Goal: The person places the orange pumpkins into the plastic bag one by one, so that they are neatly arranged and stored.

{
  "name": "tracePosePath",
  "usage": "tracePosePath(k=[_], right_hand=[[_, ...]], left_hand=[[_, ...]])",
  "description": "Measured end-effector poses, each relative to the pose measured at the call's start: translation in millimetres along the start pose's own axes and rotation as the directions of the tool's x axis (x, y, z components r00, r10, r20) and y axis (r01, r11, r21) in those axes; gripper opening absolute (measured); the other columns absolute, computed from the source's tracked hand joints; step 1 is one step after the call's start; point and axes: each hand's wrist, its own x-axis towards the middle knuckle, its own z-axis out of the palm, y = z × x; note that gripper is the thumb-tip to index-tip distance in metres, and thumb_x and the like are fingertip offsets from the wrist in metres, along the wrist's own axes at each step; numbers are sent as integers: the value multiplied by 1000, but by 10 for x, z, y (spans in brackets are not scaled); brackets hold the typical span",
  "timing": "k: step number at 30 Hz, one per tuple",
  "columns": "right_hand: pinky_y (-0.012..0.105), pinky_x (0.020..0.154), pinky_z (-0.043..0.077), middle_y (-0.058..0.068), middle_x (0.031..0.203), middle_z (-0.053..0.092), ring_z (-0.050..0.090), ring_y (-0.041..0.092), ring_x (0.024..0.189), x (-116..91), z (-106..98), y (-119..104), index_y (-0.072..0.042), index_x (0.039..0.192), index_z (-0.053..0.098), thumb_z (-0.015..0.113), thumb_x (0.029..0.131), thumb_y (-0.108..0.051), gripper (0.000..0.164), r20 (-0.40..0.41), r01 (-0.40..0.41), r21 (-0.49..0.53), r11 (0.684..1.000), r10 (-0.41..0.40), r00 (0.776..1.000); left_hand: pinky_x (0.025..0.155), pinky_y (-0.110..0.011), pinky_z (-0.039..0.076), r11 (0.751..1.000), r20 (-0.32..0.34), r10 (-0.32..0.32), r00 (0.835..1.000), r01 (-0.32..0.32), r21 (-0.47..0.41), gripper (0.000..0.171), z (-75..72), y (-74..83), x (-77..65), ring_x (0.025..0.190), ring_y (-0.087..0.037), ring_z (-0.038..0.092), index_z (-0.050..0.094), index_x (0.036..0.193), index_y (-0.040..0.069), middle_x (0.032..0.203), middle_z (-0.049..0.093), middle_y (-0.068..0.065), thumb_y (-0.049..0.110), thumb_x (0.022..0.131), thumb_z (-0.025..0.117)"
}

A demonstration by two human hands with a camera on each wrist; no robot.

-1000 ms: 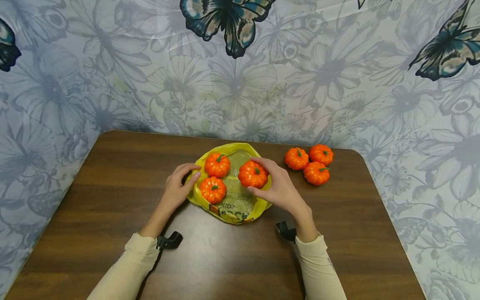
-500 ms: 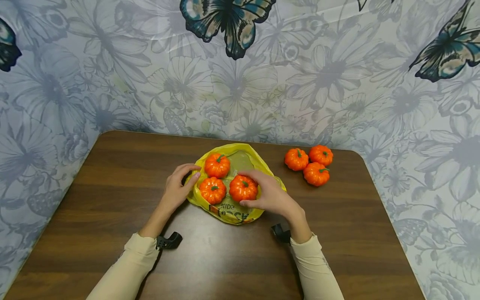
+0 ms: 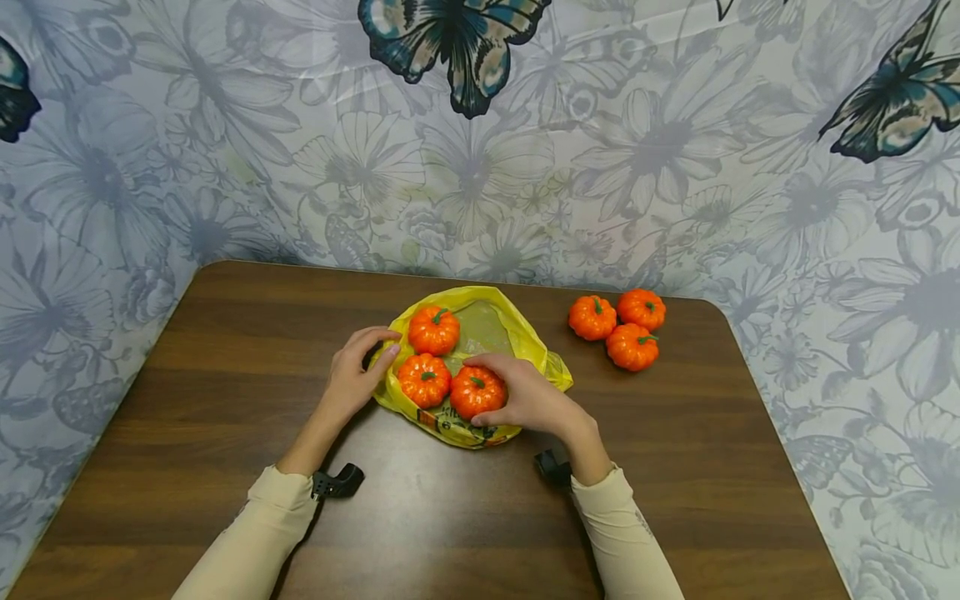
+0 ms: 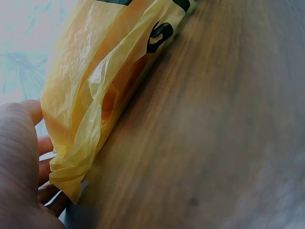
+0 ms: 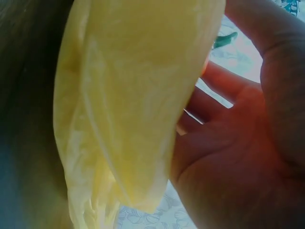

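Right hand (image 3: 536, 400) holding glossy orange ribbed pumpkin (image 3: 477, 392) inside crinkled yellow plastic bag (image 3: 534, 346)

Cream sleeves (image 3: 236, 533) at the near side. Left hand (image 3: 352, 371): fingers loosely bent, thumb apart, touching the bag's left edge. Right hand: thumb and fingers round the pumpkin. Just left of it in the bag, a second orange pumpkin (image 3: 424, 382); behind that, a third pumpkin (image 3: 433, 332). Farther right, three similar pumpkins (image 3: 633, 348) clustered on brown wood-grain table (image 3: 690, 467). Behind: pale floral wall covering (image 3: 600, 183)
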Motion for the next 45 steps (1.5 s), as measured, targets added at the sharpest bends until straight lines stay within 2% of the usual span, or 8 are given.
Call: tracePosePath(k=[8,16,21,33,45], right_hand=[[46,114,48,1,147,63,61,22,132,-45,-56,14,-12,151,58,89,86,-38,76,39,-24,18,1000,23,999],[45,117,46,-2,149,62,59,17,135,-83,-108,18,-14,149,59,86,90,-29,67,93,-5,72,997,-1,996],[44,118,44,0,150,62,58,15,136,-70,-102,8,-13,150,58,86,90,-28,67,130,23,111,994,-37,991],[44,121,41,4,152,60,55,16,141,-28,-38,-7,-11,153,54,85,91,-30,72,147,68,130,989,-87,985],[44,119,44,7,150,62,59,19,138,-25,-30,-17,-10,153,54,85,91,-33,74,129,59,132,989,-77,989]], left_hand=[[114,-57,42,1000,-8,14,1000,-14,-3,25,11,-15,0,132,-35,59,74,123,6,135,67,-18,19,102,71],[114,-58,42,1000,1,1,1000,-1,1,25,11,-11,-1,133,-36,58,74,123,6,135,67,-18,20,103,70],[113,-59,43,1000,-3,3,1000,-3,11,25,13,-9,3,132,-36,59,74,123,7,134,68,-18,21,103,70],[114,-58,42,1000,-3,-10,1000,10,19,24,15,-2,2,133,-35,58,74,122,8,135,67,-17,23,103,70],[114,-57,42,1000,-12,0,1000,0,3,24,15,6,-1,132,-35,59,75,121,7,134,68,-17,20,102,71]])
